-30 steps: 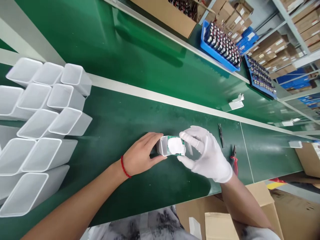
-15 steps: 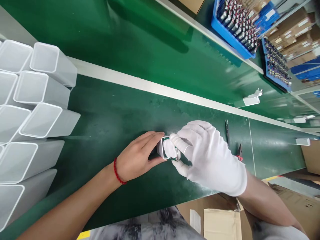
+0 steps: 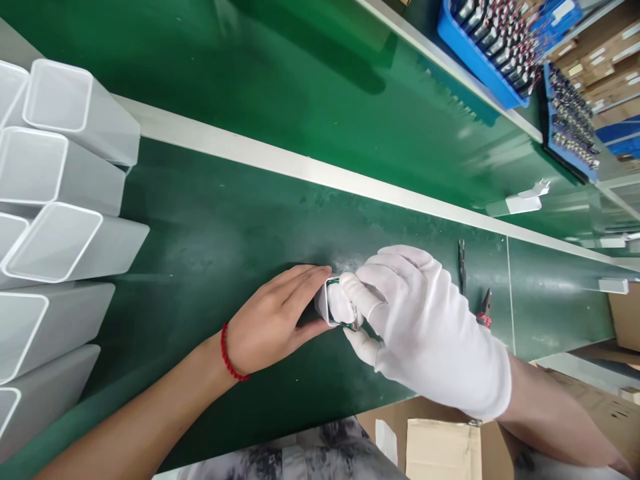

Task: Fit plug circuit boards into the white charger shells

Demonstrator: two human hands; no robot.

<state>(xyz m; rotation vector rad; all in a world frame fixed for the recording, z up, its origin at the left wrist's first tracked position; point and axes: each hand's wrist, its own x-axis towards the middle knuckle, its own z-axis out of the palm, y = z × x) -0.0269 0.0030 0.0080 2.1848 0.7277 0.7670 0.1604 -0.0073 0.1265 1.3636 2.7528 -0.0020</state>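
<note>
Here the left hand (image 3: 273, 317) grips a white casing (image 3: 323, 303) between thumb and fingers — open end toward three o'clock — while the gloved right hand (image 3: 415, 320) pinches the white-topped circuit board (image 3: 341, 303) sitting partly in that opening. It's all over the green surface (image 3: 240, 220), with open white housings (image 3: 60, 240) grouped at nine o'clock, and black tweezers (image 3: 462, 267) and red-handled pliers (image 3: 485, 310) just beyond the glove, around three o'clock.

White glove (image 3: 430, 327), red bracelet (image 3: 230, 357), green tabletop (image 3: 225, 233), blue tray (image 3: 480, 60), black-and-grey patterned clothing (image 3: 310, 457)
</note>
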